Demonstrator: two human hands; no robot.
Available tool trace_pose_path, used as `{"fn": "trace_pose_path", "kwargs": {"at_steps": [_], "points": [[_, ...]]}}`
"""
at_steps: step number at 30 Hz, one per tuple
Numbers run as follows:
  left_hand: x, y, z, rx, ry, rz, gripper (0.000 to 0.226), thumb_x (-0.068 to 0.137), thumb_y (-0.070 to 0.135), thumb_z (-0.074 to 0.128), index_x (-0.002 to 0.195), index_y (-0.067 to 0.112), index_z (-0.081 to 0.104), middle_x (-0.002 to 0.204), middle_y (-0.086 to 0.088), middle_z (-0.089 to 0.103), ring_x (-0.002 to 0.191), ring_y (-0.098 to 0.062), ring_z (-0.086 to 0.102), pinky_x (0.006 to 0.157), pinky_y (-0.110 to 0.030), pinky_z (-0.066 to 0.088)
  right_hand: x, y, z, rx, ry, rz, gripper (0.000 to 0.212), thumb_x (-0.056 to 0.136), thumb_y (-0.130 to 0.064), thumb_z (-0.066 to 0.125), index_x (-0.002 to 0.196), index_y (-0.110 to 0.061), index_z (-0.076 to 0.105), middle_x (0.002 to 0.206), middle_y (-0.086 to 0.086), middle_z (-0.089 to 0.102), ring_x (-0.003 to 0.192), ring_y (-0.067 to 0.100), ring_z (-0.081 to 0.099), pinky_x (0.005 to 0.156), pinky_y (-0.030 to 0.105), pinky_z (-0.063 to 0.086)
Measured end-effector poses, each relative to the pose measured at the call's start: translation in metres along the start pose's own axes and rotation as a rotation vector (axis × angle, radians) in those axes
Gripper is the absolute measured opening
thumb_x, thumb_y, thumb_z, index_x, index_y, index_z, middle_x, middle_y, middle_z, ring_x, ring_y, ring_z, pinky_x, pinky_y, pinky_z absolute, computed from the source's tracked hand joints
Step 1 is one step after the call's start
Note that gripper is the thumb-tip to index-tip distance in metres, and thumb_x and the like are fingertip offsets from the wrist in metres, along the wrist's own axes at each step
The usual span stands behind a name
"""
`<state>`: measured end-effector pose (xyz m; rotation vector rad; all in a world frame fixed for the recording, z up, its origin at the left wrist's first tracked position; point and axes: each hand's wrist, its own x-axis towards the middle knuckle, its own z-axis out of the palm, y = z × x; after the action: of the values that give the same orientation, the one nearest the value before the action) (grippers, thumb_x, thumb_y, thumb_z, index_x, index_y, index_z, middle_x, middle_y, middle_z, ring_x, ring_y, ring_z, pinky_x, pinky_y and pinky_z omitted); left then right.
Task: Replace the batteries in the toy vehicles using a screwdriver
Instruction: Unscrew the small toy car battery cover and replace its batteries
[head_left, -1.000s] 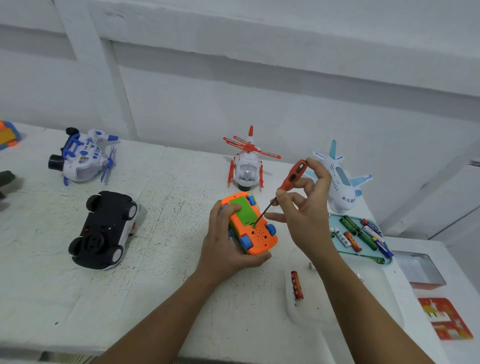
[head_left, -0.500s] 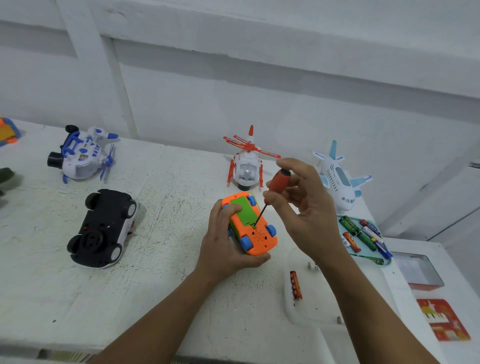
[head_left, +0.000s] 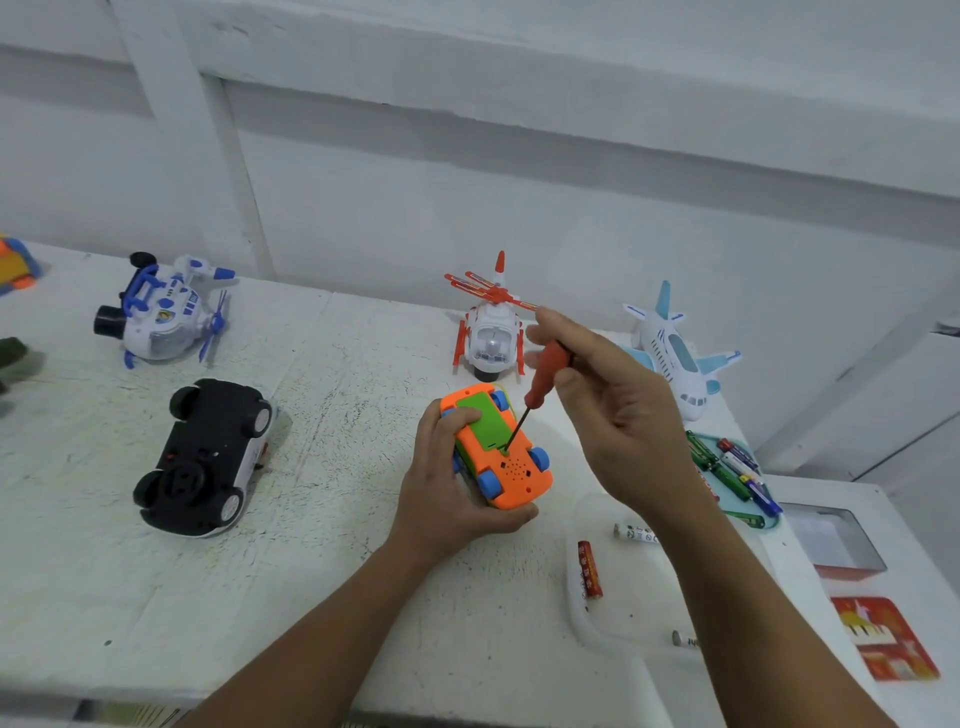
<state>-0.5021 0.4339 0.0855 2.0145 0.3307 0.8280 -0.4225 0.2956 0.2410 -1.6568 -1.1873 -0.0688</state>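
Observation:
An orange toy car (head_left: 511, 470) with blue wheels lies upside down on the white table (head_left: 337, 571), its green battery cover (head_left: 483, 421) facing up. My left hand (head_left: 447, 493) grips the car from the left side. My right hand (head_left: 618, 410) pinches the red handle of a small screwdriver (head_left: 545, 382), its dark tip set at the near edge of the green cover. A red battery (head_left: 589, 569) and a white battery (head_left: 636, 532) lie on a clear tray (head_left: 576, 613) right of the car.
A black toy car (head_left: 202, 457) lies upside down at the left. Behind stand a blue-white toy plane (head_left: 163, 312), a red-white helicopter (head_left: 491, 332) and a white airliner (head_left: 675, 358). A teal tray (head_left: 750, 519) of several batteries sits right, beside an open tin (head_left: 836, 540) and a red lid (head_left: 883, 636).
My right hand has turned the screwdriver handle from a flat tilt to nearly upright, its fingers shifting on it. The tip stays on the green cover; my left hand keeps holding the car.

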Motion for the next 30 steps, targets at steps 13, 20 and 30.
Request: {"fn": "trace_pose_path", "kwargs": {"at_steps": [13,20,30], "points": [[-0.001,0.000,-0.001,0.015,-0.011,-0.007,0.098,0.051,0.083,0.069,0.129,0.037,0.031,0.141,-0.012,0.038,0.128,-0.028,0.044,0.092,-0.050,0.054,0.002,0.001,0.000,0.019,-0.006,0.043,0.040,0.098,-0.010,0.037,0.133,-0.025,0.052,0.115,-0.011,0.064,0.101,0.013,0.066,0.091,0.031,0.055],[-0.002,0.008,-0.002,-0.044,0.030,0.005,0.095,0.050,0.075,0.076,0.128,0.041,0.034,0.140,-0.012,0.038,0.128,-0.025,0.044,0.094,-0.041,0.053,-0.004,0.006,0.000,0.082,-0.180,0.236,0.066,0.090,-0.008,0.063,0.123,-0.055,0.028,0.108,-0.008,0.064,0.092,0.011,0.069,0.080,0.031,0.058],[-0.005,0.010,-0.003,-0.047,0.044,-0.055,0.086,0.051,0.084,0.069,0.124,0.061,0.028,0.145,-0.008,0.034,0.136,-0.021,0.037,0.096,-0.031,0.051,-0.015,0.031,0.005,0.497,0.237,0.617,0.074,0.088,0.011,0.061,0.129,-0.037,0.023,0.102,0.033,0.059,0.073,0.037,0.072,0.068,0.035,0.060]]}}
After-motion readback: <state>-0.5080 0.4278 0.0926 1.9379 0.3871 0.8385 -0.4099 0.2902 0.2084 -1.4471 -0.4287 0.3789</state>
